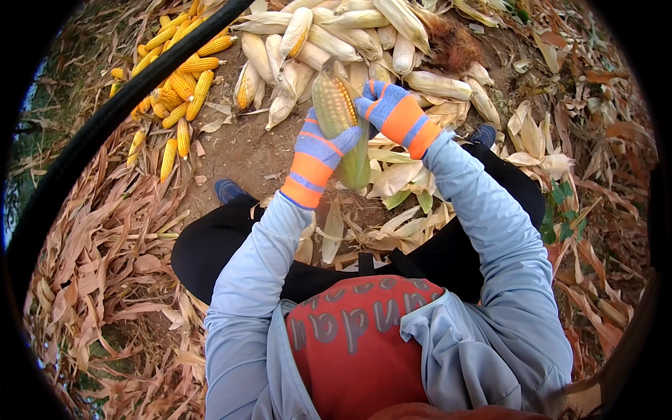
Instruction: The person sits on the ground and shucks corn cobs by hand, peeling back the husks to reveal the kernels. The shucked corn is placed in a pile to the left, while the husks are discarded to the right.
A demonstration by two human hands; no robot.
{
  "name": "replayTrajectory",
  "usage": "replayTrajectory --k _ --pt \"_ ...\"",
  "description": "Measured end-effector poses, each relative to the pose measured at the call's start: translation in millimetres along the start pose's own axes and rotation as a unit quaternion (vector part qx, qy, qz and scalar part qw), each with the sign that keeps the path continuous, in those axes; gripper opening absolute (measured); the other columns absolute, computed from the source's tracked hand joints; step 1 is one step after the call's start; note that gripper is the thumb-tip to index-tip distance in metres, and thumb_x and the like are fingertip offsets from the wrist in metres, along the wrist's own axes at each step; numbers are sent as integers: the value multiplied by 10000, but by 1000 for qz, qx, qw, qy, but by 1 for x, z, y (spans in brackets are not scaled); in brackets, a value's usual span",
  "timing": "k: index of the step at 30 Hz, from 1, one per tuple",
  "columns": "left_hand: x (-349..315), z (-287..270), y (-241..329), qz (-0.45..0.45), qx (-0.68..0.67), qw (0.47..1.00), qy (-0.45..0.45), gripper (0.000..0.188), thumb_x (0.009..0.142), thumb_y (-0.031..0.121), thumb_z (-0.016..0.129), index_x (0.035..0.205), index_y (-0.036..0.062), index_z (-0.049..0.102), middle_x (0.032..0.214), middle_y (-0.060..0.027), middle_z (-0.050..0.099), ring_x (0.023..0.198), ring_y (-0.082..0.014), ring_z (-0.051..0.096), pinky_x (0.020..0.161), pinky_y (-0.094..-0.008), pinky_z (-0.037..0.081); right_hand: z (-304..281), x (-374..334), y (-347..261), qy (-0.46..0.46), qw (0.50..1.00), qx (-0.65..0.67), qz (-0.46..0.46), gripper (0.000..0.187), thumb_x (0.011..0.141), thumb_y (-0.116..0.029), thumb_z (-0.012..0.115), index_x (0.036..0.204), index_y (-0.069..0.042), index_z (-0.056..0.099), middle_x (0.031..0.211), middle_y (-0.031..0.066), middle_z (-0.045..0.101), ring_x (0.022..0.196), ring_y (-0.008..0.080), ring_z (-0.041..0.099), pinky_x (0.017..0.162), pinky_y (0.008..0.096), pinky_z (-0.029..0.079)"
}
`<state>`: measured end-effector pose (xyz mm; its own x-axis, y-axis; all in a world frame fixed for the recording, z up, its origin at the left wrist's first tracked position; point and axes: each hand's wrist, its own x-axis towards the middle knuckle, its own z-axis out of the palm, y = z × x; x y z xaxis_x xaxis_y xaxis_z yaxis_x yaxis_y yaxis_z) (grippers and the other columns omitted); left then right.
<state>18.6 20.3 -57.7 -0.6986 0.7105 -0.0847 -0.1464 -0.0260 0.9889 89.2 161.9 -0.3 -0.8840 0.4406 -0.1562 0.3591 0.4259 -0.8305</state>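
An ear of corn (334, 105), partly husked, stands tilted between my two gloved hands, its yellow kernels showing through an opening in the pale green husk. My left hand (316, 147), in a blue and orange striped glove, is wrapped round the lower part of the ear. At the ear's upper right side, my right hand (393, 112), gloved the same way, has its fingers closed on the edge of the husk. A green piece of husk (355, 166) hangs down below the hands. The fingertips of my right hand are partly hidden.
Ahead lies a heap of unhusked corn ears (343, 35) with pale husks. A pile of bare yellow cobs (183, 84) is at the far left. Loose husks (399, 178) lie between my bent legs, and dry leaves (105, 259) cover the ground around. A dark curved strap (105, 112) crosses the upper left.
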Motion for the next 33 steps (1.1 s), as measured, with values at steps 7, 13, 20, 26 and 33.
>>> replayTrajectory --k 7,13,20,26,33 --pt "-7 1 8 7 -13 1000 -3 560 610 184 703 1064 24 416 936 -81 537 826 -162 535 710 -288 465 3 6 11 -40 999 21 22 438 726 -284 564 1003 52 521 910 182 589 834 260 568 732 307 436" --pt "-9 0 11 8 -2 1000 -2 565 614 178 704 1068 19 407 937 -80 535 831 -162 534 713 -287 465 2 5 7 -64 996 46 52 422 738 -283 555 1002 44 519 877 159 593 775 239 570 692 296 445" --pt "-8 5 14 -14 36 999 -18 565 600 199 731 1046 1 446 928 -95 574 810 -149 565 696 -272 472 5 -8 -2 -10 998 27 -62 209 774 -215 506 869 -30 528 721 134 579 630 252 556 590 320 439" --pt "-3 3 21 -12 151 987 -59 440 675 231 654 1028 11 510 904 -69 589 807 -135 568 698 -275 459 13 -10 -4 26 997 24 -72 192 780 -219 495 851 -45 533 679 138 567 634 259 569 573 335 433" --pt "-16 0 38 47 57 997 20 390 655 181 675 967 6 519 850 -82 600 741 -155 590 654 -272 475 7 8 26 -27 985 155 74 251 791 -242 473 867 -12 536 703 126 583 651 236 584 577 323 446"
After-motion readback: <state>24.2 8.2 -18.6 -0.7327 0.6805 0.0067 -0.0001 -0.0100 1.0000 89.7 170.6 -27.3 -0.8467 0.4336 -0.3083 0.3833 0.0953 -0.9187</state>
